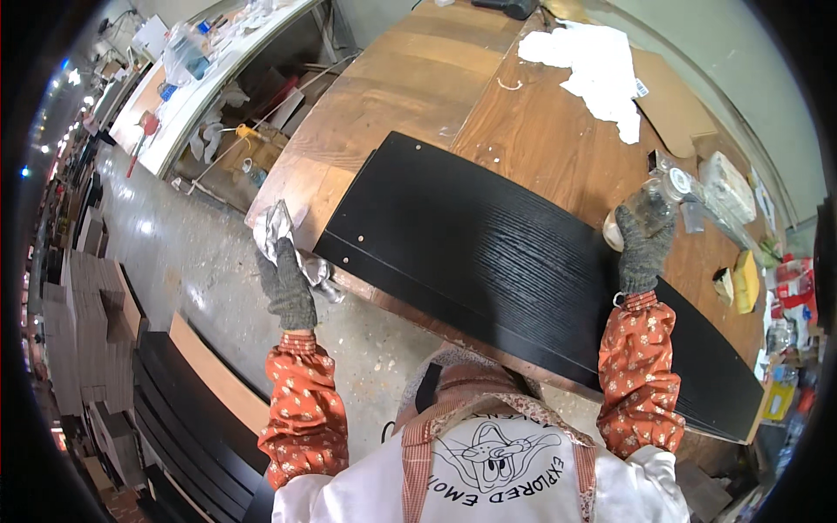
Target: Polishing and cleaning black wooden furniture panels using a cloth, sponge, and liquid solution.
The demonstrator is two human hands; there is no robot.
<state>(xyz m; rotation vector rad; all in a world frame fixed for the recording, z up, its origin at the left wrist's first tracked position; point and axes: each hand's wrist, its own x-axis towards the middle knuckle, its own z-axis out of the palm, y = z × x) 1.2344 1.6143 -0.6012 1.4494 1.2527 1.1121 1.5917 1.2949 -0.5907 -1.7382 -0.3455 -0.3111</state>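
A long black wood-grain panel [453,235] lies across the wooden table, with small round fittings near its left end. My left hand [292,283], in a grey knit glove, is closed on a crumpled whitish rag [275,225] just off the panel's left end. Part of that rag hangs down by the table edge. Over the panel's far edge on the right, my right hand [643,248], gloved the same way, grips a clear bottle [652,205] with a pale round end. The glove covers much of the bottle.
White cloths [597,74] and a brown board [671,100] lie at the table's far side. A wrapped white block [728,187] and a yellow sponge-like piece [745,281] sit at right. Stacked panels [96,305] stand on the floor at left, near a cluttered white bench [218,74].
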